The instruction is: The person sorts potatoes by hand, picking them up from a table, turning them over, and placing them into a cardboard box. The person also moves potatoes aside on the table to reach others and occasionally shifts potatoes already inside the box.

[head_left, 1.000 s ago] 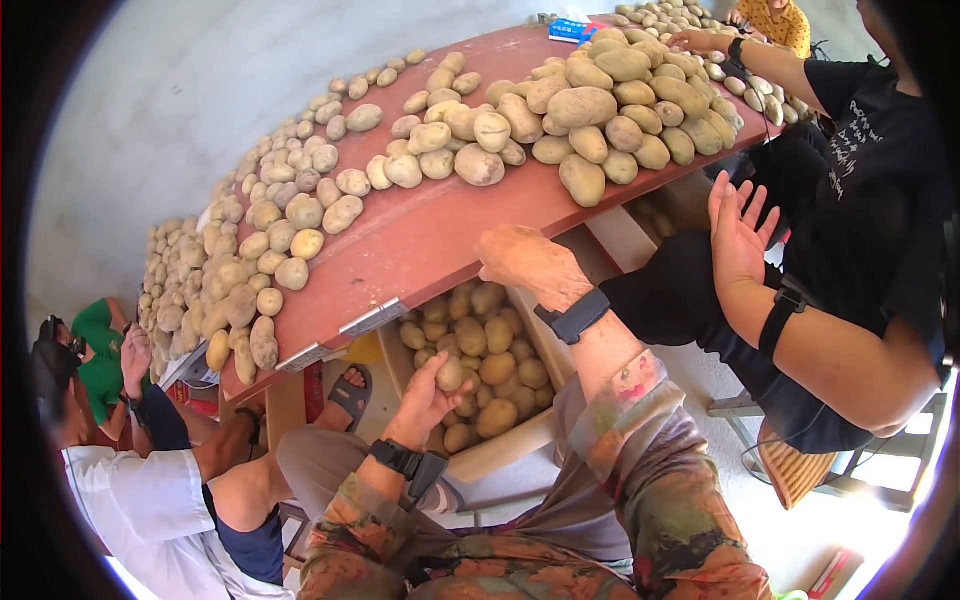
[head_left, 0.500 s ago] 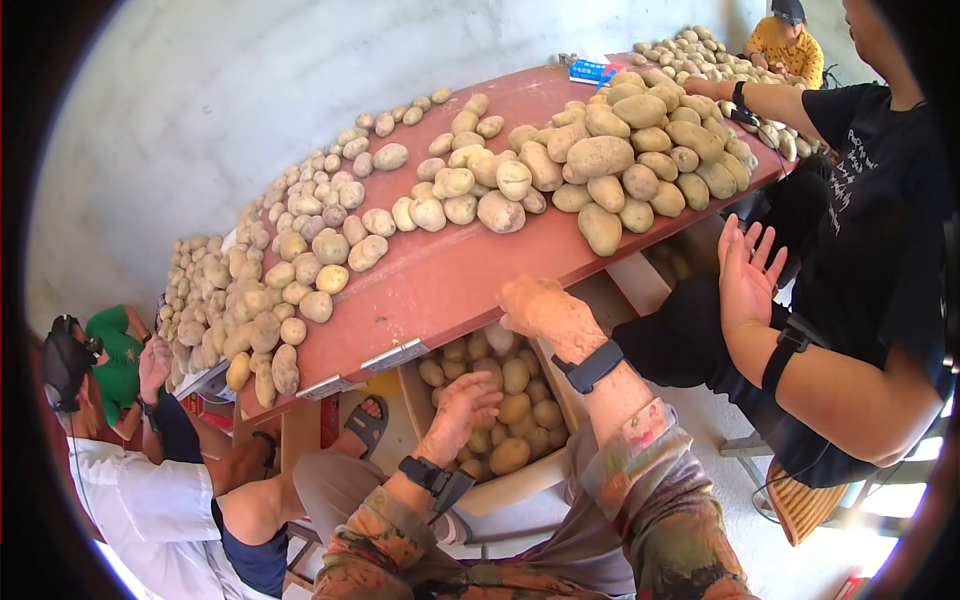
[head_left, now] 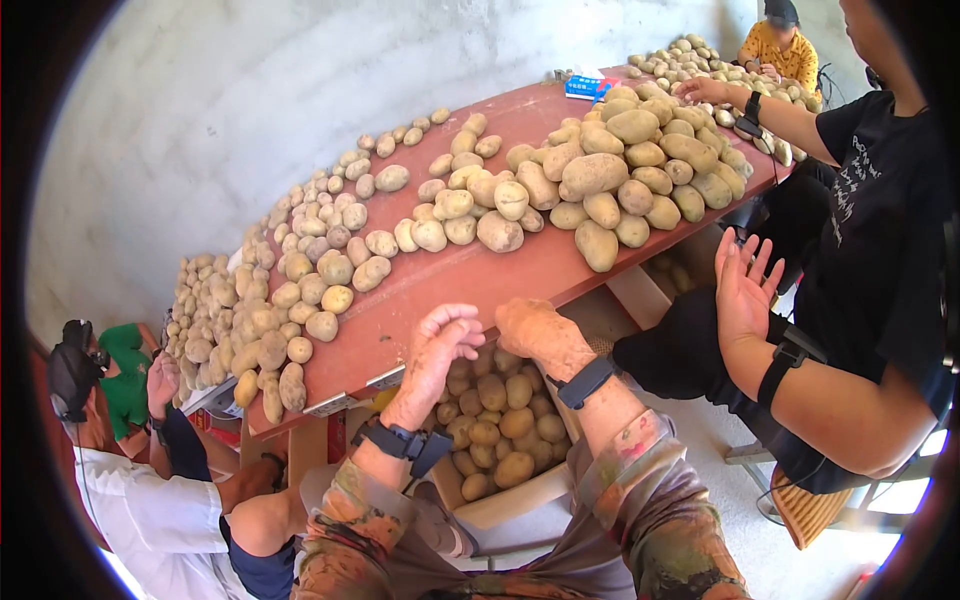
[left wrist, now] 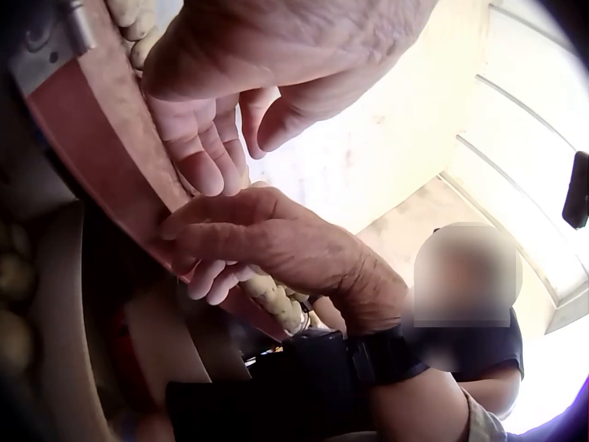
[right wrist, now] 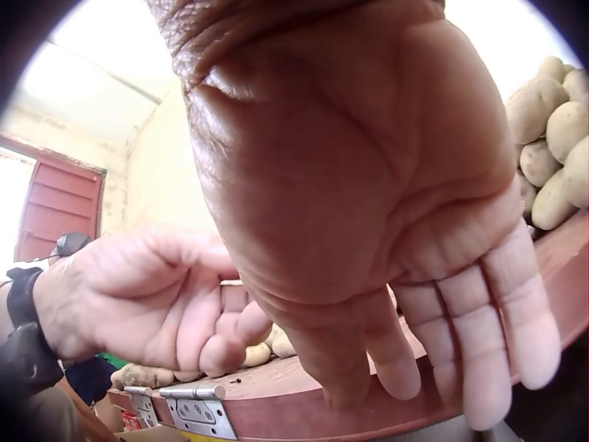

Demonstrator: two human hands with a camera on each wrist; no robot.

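Note:
My left hand [head_left: 436,352] is raised at the table's front edge, its fingers loosely bent and holding nothing. Close beside it, my right hand [head_left: 541,332] hovers at the same edge; the right wrist view shows its fingers [right wrist: 483,368] stretched out with nothing in them. Below both hands, a cardboard box [head_left: 520,500] holds many potatoes [head_left: 515,424], partly hidden by the left hand and the tabletop. On the red table [head_left: 440,285], a large heap of potatoes [head_left: 594,174] lies beyond the right hand, and smaller potatoes [head_left: 335,268] spread to the left.
Metal hinges [right wrist: 198,412] sit along the table edge. A person in a black shirt [head_left: 885,210] sits at the right with one hand raised; another in a white shirt [head_left: 150,500] is at the left. A blue tissue pack [head_left: 585,87] lies at the back.
The left hand held a potato over the box one second ago, then was empty there. It has since risen to the table edge beside the right hand, which stays near the edge.

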